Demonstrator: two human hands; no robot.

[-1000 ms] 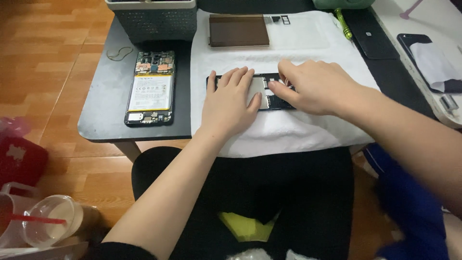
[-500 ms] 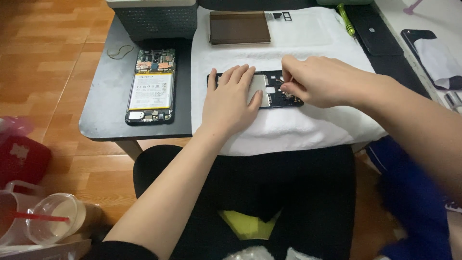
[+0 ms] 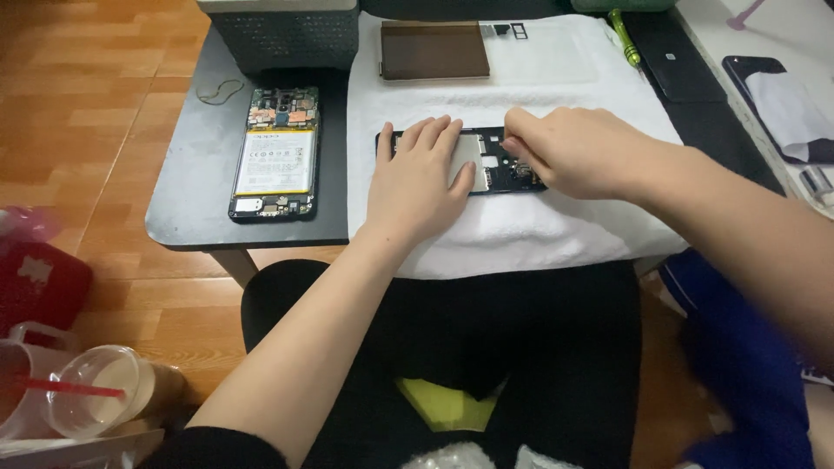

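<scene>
Here, two hands work on a black phone frame [image 3: 486, 165] lying on a white towel [image 3: 521, 234].

The left hand [image 3: 417, 178] lies flat and open on the frame's left part, fingers spread and pressing down, gripping nothing; the right hand [image 3: 569, 152] rests curled over the frame's right end, fingertips bunched at its top edge, though whether they pinch anything cannot be told; the towel covers the right part of a dark grey table [image 3: 200, 182]; on the bare left part lies an opened phone [image 3: 275, 152] with its battery showing, well apart from the frame; a brown rectangular panel [image 3: 433, 50] sits at the towel's far edge; a green screwdriver [image 3: 624, 35] lies further right.
</scene>
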